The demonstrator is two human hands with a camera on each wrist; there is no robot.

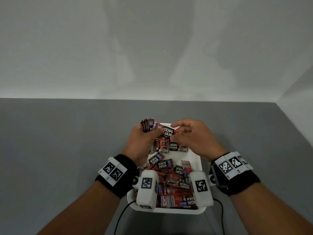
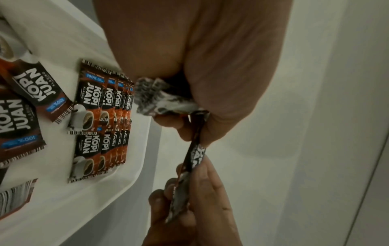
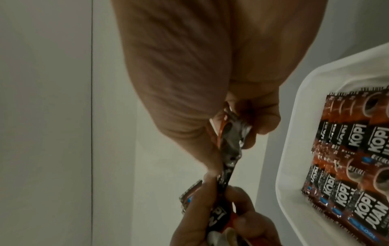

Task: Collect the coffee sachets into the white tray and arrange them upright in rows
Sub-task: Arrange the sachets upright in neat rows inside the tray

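Observation:
The white tray (image 1: 200, 164) lies on the grey table, holding a loose heap of red-and-black coffee sachets (image 1: 176, 184). Over its far end, my left hand (image 1: 153, 133) grips a small bundle of sachets (image 1: 147, 125) standing on edge. A single sachet (image 1: 168, 131) stretches between both hands: my left thumb presses one end and my right hand (image 1: 174, 132) pinches the other. In the left wrist view this sachet (image 2: 195, 149) appears edge-on. Two short rows of upright sachets (image 2: 101, 106) stand against the tray's far wall (image 2: 126, 183), also visible in the right wrist view as rows (image 3: 357, 149).
Bare grey table (image 1: 67, 141) surrounds the tray on all sides. A pale wall (image 1: 152, 48) rises behind the table's far edge. Wrist camera cables (image 1: 122, 216) trail off the near edge below the tray.

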